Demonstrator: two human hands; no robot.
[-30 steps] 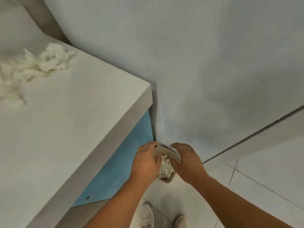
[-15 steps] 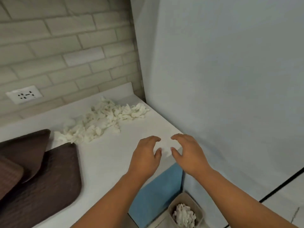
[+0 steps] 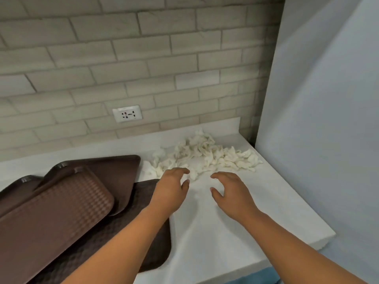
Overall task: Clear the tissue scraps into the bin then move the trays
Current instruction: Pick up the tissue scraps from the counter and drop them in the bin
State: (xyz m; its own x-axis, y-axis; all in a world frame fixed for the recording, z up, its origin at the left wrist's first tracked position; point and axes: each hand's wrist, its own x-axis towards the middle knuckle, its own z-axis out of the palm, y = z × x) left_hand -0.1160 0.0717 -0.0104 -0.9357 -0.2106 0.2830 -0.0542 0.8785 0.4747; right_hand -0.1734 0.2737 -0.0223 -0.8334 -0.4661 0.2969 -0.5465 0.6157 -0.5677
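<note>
Up on the white counter [image 3: 215, 232], both hands are spread with bent fingers and hold nothing. Left hand [image 3: 170, 191] and right hand [image 3: 231, 193] hover just before the tissue scraps [image 3: 207, 155]. Brown trays [image 3: 61, 206] are piled at the left.

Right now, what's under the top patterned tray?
Under the patterned tray lie other brown trays: a smooth tray sticking out behind, a darker tray flat on the counter. Anything between or beneath them is covered.
</note>
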